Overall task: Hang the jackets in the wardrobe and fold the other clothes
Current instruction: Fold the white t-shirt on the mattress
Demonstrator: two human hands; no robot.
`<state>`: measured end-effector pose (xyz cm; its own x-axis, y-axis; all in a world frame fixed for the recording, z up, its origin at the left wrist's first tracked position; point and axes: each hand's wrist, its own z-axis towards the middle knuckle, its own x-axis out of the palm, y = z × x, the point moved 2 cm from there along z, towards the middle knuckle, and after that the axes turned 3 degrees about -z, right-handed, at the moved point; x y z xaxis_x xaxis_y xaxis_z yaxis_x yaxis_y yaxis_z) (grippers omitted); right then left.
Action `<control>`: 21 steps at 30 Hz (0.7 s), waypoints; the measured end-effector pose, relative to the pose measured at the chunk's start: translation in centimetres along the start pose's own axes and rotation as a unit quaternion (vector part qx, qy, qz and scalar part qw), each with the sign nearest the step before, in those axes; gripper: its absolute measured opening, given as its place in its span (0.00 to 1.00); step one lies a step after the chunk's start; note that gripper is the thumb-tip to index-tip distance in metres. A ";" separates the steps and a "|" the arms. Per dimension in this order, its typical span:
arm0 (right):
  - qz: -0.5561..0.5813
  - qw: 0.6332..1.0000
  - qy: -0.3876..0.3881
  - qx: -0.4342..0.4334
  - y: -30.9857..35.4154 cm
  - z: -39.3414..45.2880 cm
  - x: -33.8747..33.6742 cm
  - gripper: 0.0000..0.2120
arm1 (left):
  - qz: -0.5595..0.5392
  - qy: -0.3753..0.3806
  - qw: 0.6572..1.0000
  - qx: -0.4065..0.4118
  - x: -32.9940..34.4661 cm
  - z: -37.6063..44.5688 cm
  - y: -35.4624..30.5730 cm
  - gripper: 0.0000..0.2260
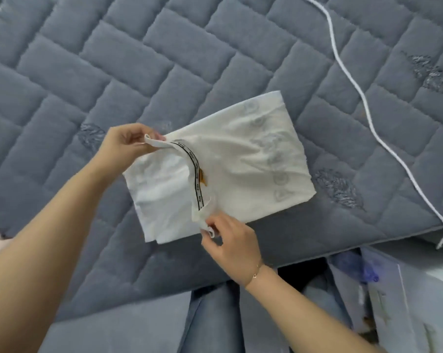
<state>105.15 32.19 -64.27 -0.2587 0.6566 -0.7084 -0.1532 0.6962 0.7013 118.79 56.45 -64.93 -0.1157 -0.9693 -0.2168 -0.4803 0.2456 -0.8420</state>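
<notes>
Looking down from the head cam: folded white cotton t-shirt lies flat on a grey quilted bed cover, near the bed's front edge. Left hand has its grip closed in a pinch, thumb & fingers curled on one end of the shirt's ribbed neckline, lifting that end a little off the fabric. Right hand pinches the other end of the neckline the same way, fingertips curled round a small loop of cloth, a thin bracelet on its wrist. Between the two grips runs the black-and-white neck tape w/ a small orange tag beside it. Faint grey print shows through the shirt, beyond the right grip. Thin white cord trails across the cover, well apart from both grips, to the right. Below the right forearm: blue jeans.
</notes>
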 end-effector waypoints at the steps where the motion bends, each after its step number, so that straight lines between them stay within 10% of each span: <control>1: -0.005 1.000 0.026 -0.005 0.9 -0.1 1.9 0.07 | -0.002 -0.008 1.000 -0.010 -1.2 -0.6 1.7 0.06; 11: -0.017 0.975 0.216 -0.045 4.5 -0.5 11.2 0.02 | -0.281 -0.154 0.945 -0.068 -6.8 -0.3 11.1 0.12; 21: 0.104 0.873 0.469 0.085 2.7 2.8 8.4 0.18 | -0.179 -0.334 0.913 -0.152 -5.4 -6.2 11.4 0.15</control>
<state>105.24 40.36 -68.56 -0.9433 0.3032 -0.1350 0.1128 0.6754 0.7288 108.55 64.42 -70.36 0.6030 -0.7422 -0.2925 -0.6143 -0.1980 -0.7638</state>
